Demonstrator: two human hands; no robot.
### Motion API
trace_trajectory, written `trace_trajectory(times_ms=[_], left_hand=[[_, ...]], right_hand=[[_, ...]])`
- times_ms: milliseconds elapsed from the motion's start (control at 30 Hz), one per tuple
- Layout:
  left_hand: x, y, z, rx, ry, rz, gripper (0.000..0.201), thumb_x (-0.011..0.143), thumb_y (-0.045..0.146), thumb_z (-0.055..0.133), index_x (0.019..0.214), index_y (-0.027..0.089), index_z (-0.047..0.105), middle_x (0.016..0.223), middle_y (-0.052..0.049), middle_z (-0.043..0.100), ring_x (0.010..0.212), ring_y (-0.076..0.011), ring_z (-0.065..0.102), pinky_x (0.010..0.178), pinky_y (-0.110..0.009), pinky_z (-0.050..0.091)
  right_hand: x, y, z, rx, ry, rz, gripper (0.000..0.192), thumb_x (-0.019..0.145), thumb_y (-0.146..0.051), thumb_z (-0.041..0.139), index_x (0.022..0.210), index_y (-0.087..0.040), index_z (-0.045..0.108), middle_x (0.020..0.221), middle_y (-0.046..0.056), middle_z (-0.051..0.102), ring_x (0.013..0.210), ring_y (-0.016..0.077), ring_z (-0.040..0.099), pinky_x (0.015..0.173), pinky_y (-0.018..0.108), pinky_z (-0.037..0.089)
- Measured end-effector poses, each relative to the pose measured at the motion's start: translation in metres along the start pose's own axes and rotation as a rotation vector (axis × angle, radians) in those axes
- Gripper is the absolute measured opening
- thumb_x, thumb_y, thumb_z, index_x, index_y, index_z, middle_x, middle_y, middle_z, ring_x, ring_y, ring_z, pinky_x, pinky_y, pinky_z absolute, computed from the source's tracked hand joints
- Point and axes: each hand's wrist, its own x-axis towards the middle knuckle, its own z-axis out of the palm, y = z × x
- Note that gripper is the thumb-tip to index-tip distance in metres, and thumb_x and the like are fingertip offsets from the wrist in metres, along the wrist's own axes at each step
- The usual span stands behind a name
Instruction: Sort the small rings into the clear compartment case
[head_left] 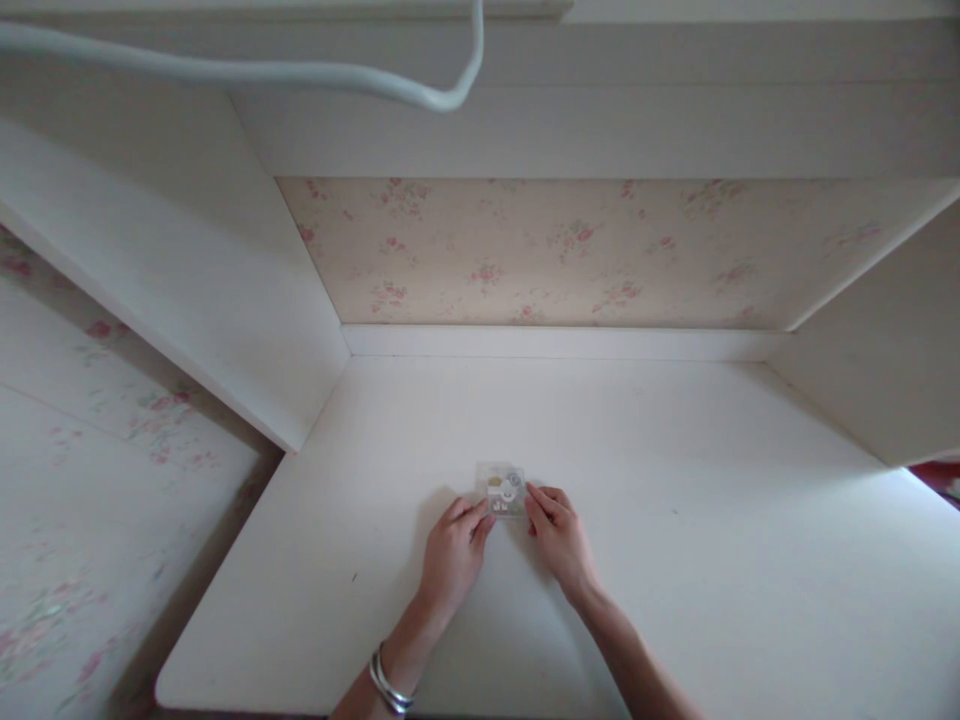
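Though walled behind, packet (504,490) mid-desk (675,520).

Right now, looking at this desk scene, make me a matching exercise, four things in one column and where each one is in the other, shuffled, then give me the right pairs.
Column one:
1. small clear packet
2. silver bangles
3. white cable
4. floral wallpaper panel

Column two:
A. hanging across the top of the view
B. on the white desk, held between the fingertips of the left hand and right hand
C. at the back of the alcove, above the desk
D. around the left wrist

Pairs: 1-B, 2-D, 3-A, 4-C
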Motion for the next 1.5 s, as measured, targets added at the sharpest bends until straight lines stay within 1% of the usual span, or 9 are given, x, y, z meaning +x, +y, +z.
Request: trace_trajectory(times_ms=[300, 433, 533, 667, 800, 933, 1267, 1500], left_hand=[[0.0, 0.003, -0.003, -0.013, -0.023, -0.013, 0.031, 0.092, 0.034, 0.044, 0.111, 0.022, 0.065, 0.084, -0.005, 0.061, 0.076, -0.0153, 0.058, 0.071, -0.025, 0.048], [0.001, 0.004, -0.005, -0.031, -0.027, -0.012, 0.03, 0.092, 0.034, 0.043, 0.11, 0.023, 0.066, 0.085, -0.005, 0.062, 0.077, -0.0154, 0.059, 0.071, -0.025, 0.048], [0.002, 0.003, -0.007, -0.048, -0.055, -0.028, 0.031, 0.092, 0.036, 0.044, 0.108, 0.022, 0.067, 0.084, -0.004, 0.062, 0.076, -0.015, 0.058, 0.069, -0.024, 0.048], [0.006, 0.005, -0.012, -0.063, -0.1, -0.056, 0.033, 0.09, 0.042, 0.046, 0.106, 0.023, 0.068, 0.083, -0.004, 0.062, 0.072, -0.0142, 0.058, 0.066, -0.023, 0.047], [0.008, 0.009, -0.016, -0.061, -0.105, -0.065, 0.035, 0.091, 0.044, 0.043, 0.102, 0.025, 0.07, 0.085, -0.003, 0.064, 0.075, -0.0143, 0.06, 0.067, -0.023, 0.046], [0.008, 0.01, -0.016, -0.059, -0.104, -0.081, 0.036, 0.092, 0.045, 0.041, 0.099, 0.025, 0.071, 0.083, -0.002, 0.064, 0.072, -0.0135, 0.06, 0.066, -0.022, 0.045], [0.012, 0.006, -0.02, -0.092, -0.133, -0.091, 0.037, 0.09, 0.045, 0.044, 0.1, 0.023, 0.072, 0.081, -0.003, 0.066, 0.071, -0.0143, 0.06, 0.065, -0.021, 0.045], [0.013, 0.009, -0.024, -0.12, -0.151, -0.082, 0.037, 0.09, 0.045, 0.044, 0.099, 0.022, 0.072, 0.079, -0.003, 0.065, 0.072, -0.0147, 0.06, 0.064, -0.022, 0.044]], right_hand=[[-0.002, 0.002, 0.0, -0.015, -0.019, -0.009, 0.044, 0.081, -0.052, 0.054, 0.107, -0.02, 0.069, 0.098, 0.009, 0.06, 0.061, 0.016, 0.056, 0.055, 0.03, 0.049], [-0.003, 0.004, -0.001, -0.023, -0.033, -0.009, 0.044, 0.083, -0.051, 0.053, 0.11, -0.02, 0.068, 0.1, 0.009, 0.058, 0.061, 0.0149, 0.055, 0.054, 0.029, 0.049], [-0.002, 0.007, 0.0, -0.042, -0.038, -0.018, 0.044, 0.083, -0.049, 0.053, 0.112, -0.018, 0.067, 0.103, 0.01, 0.057, 0.062, 0.0147, 0.056, 0.055, 0.029, 0.05], [-0.003, 0.01, -0.001, -0.094, -0.028, -0.074, 0.043, 0.082, -0.045, 0.056, 0.113, -0.017, 0.066, 0.102, 0.009, 0.057, 0.067, 0.0151, 0.057, 0.06, 0.029, 0.049], [-0.004, 0.009, -0.003, -0.134, -0.049, -0.104, 0.042, 0.083, -0.043, 0.055, 0.115, -0.017, 0.064, 0.1, 0.009, 0.057, 0.065, 0.0134, 0.056, 0.059, 0.028, 0.048], [-0.005, 0.007, -0.004, -0.163, -0.04, -0.133, 0.04, 0.083, -0.041, 0.056, 0.114, -0.017, 0.065, 0.101, 0.008, 0.057, 0.065, 0.0132, 0.057, 0.06, 0.028, 0.048], [-0.008, 0.004, -0.004, -0.171, -0.049, -0.151, 0.039, 0.084, -0.039, 0.055, 0.115, -0.017, 0.065, 0.101, 0.008, 0.055, 0.062, 0.0108, 0.054, 0.058, 0.026, 0.048], [-0.01, 0.001, -0.005, -0.164, -0.057, -0.161, 0.042, 0.082, -0.041, 0.058, 0.116, -0.017, 0.064, 0.1, 0.007, 0.055, 0.061, 0.0105, 0.053, 0.057, 0.026, 0.047]])
